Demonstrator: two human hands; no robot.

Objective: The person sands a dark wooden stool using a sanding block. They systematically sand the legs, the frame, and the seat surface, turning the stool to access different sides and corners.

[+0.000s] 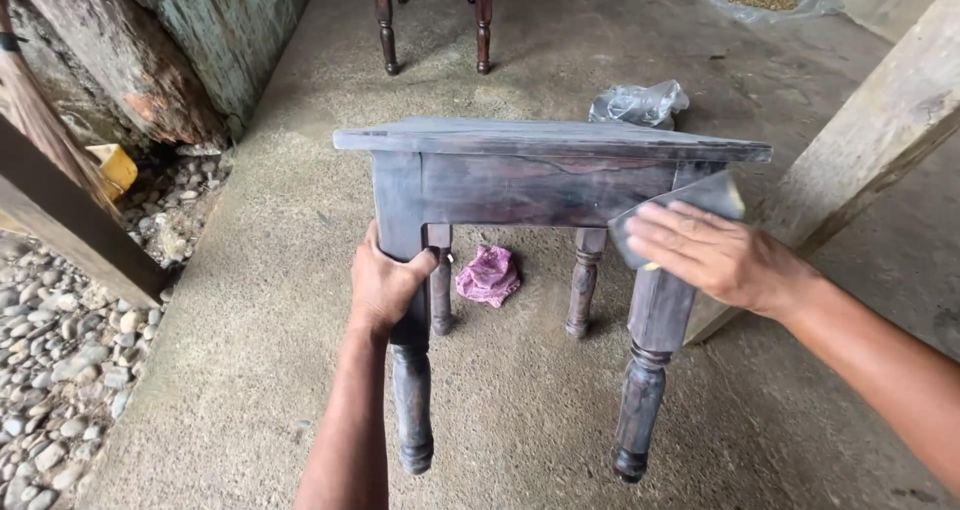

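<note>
Small dark wooden table [520, 185] sits mid-frame, tipped toward the camera on the concrete floor [250, 300]. Left hand [385, 288] is wrapped tight around the near left leg, fingers closed on it. Right hand [715, 255] lies flat, fingers spread, pressing a grey sheet of sandpaper [690, 205] against the right corner. Pink rag [488, 275] lies underneath.

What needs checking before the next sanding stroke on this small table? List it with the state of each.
1. Left hand grips the near left leg: ok.
2. Right hand presses the sandpaper sheet flat on the right leg top: ok.
3. Small table tilted toward the camera, near feet on the concrete floor: ok.
4. Sandpaper wear: cannot tell.
5. Pink rag lies apart under the table: ok.
</note>
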